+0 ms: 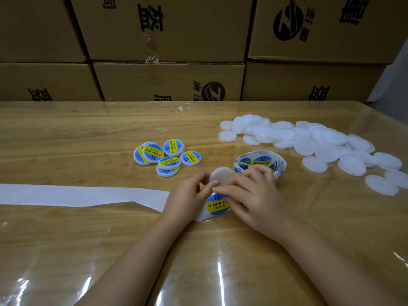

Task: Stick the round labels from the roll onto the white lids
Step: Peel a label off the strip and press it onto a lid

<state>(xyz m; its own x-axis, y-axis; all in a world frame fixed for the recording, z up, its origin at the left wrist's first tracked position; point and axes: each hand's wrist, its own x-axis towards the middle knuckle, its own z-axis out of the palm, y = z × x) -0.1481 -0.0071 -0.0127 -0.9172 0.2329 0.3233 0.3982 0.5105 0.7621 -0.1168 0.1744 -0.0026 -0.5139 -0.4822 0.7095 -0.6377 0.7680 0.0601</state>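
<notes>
Main item: round label [218, 205], blue/yellow, lying on the end of the backing strip [88, 195], near-centre of the table, btwn both hands. Judged: thin film, v. light, floppy, sticky underneath. It will likely curl or fold onto itself if lifted by the middle, so best taken at a bare edge w/ a fingertip pinch, glue side off the skin.

Just behind it the white lid [221, 176] stands tilted on edge. Prob. stiff moulded plastic, light, smooth so a bit slippery; hold by the rim, leave the flat face free.

Hands:
- The left hand [189, 196] has fingers curled at the lid's lower-left rim and seems to grip it.
- The right hand [250, 193] has fingers stretched leftward over the label's top edge. Thumb is hidden, so can't tell if it pinches or only presses.

Further out:
- The roll [260, 161], loosely coiled, sits just behind the right hand.
- A small cluster of labelled lids [167, 157] lies left of the roll.
- The blank lids [309, 142] are heaped to the right, well apart from the hands.

All on a wooden table [66, 140] under clear film, w/ cartons [167, 80] stacked behind.
</notes>
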